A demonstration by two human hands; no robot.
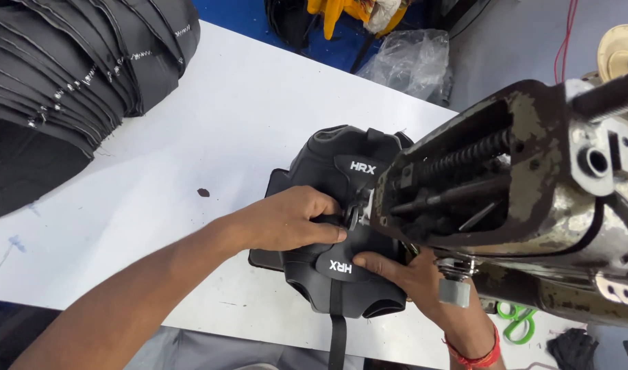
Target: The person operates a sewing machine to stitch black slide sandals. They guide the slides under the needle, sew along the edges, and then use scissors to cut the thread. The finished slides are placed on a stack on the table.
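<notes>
A person's two bare hands work a piece of black padded fabric [331,171] under the head of a worn, paint-chipped sewing machine [526,199] at a white worktop [211,130]. The left hand [286,220] reaches in from the lower left, its fingers [327,218] curled and pressing down on the middle of the black piece, right beside the machine's presser foot [358,214]. The right hand [396,270] comes from below, partly tucked under the machine head, its fingers [372,262] pinching the near edge of the same piece just beside a white printed patch. A red thread band [475,356] circles the right wrist.

The black piece lies flat on the worktop directly before the machine, its far lobe rounded and its near end trailing a narrow black strap [337,339] over the worktop's front edge. A flat dark panel shows beneath it on the left side.

At the upper left a tall stack of black fabric pieces [74,75] with pale stitched edges rests on the worktop, well apart from the hands. A small dark spot marks the white surface between the stack and the hands. Crumpled clear plastic [413,62] sits beyond the far edge, near yellow material [341,14] on a blue floor. Green-handled scissors [516,322] lie under the machine at the lower right
</notes>
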